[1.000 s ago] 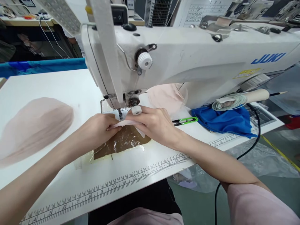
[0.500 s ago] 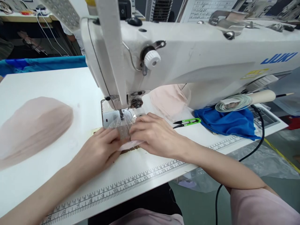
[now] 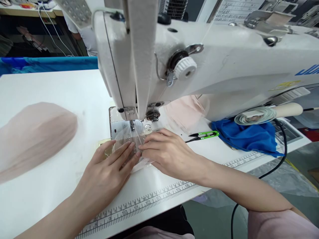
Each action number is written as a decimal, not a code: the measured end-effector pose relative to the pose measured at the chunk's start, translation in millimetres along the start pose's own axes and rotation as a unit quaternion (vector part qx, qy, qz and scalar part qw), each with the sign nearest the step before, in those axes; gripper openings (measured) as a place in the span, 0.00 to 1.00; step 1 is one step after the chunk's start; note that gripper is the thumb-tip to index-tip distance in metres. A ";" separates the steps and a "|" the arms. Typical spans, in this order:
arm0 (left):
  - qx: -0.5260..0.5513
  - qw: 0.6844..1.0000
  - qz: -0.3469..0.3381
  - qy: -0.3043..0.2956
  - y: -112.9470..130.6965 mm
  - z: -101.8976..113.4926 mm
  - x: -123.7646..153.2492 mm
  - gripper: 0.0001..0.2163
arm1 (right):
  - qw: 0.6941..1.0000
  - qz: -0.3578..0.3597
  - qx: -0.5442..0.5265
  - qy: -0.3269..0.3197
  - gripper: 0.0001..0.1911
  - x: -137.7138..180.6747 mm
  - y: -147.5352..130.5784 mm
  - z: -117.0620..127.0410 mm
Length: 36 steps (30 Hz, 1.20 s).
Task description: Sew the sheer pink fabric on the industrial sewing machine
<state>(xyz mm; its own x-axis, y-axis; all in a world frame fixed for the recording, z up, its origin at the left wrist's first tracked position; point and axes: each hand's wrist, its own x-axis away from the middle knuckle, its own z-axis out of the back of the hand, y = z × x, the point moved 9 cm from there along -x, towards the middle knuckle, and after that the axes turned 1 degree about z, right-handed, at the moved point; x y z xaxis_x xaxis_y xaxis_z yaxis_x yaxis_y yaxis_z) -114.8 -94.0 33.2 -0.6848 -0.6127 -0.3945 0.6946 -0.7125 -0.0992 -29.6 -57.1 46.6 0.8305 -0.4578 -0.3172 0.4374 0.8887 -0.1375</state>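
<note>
A piece of sheer, pale fabric (image 3: 122, 136) lies under the presser foot (image 3: 132, 125) of a white sewing machine (image 3: 224, 56), with small folds running toward the needle. My left hand (image 3: 106, 174) rests flat on the fabric's left side, fingers spread just in front of the foot. Close beside it, my right hand (image 3: 170, 152) has its fingers curled and pinched on the fabric's right edge. Its thumb and part of the cloth are hidden beneath the fingers.
Sheer pink fabric (image 3: 42, 132) lies at the left of the table. Pink cloth (image 3: 185, 111) sits under the machine arm. Green thread snips (image 3: 205, 134) and blue cloth (image 3: 246, 136) are at the right. A printed ruler (image 3: 139, 205) follows the front edge; a black cable (image 3: 284, 156) hangs there.
My left hand has gone from closed fingers at the fabric's near edge to lying spread on top of it. My right hand stays at the right edge. The view has shifted slightly.
</note>
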 end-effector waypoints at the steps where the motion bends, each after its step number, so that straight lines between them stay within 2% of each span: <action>1: 0.006 1.000 0.006 0.002 -1.1 0.2 -0.5 0.14 | 1.000 -0.001 -0.001 0.001 0.10 -0.3 0.5 -0.3; 10: 0.034 0.999 0.020 -0.004 -15.6 -3.3 -8.1 0.16 | 0.999 -0.018 0.015 0.027 0.12 -3.9 9.9 -0.5; 17: 0.045 0.998 0.035 -0.015 -30.8 -11.6 -13.7 0.17 | 0.994 -0.006 0.045 0.096 0.11 -7.0 15.4 1.2; 28: -0.009 0.999 0.047 -0.025 -42.3 -19.7 -20.4 0.16 | 0.994 -0.036 0.091 0.041 0.14 -16.3 34.4 -14.4; 33: -0.061 0.995 0.073 -0.019 -38.5 -10.1 -16.7 0.13 | 0.993 -0.008 0.083 0.079 0.12 -10.4 23.5 -9.0; 36: 0.000 0.995 0.100 -0.018 -37.4 -4.0 -13.0 0.11 | 0.995 -0.002 0.024 0.093 0.11 -5.7 20.9 -7.5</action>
<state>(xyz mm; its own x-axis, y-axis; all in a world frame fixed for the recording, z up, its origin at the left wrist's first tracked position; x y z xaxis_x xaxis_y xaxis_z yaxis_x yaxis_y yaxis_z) -131.0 -58.0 38.4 -0.5408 -0.7541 -0.3726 0.8177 -0.5751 -0.0229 -27.8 -35.8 38.5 0.7527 -0.4455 -0.4848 0.4611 0.8823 -0.0948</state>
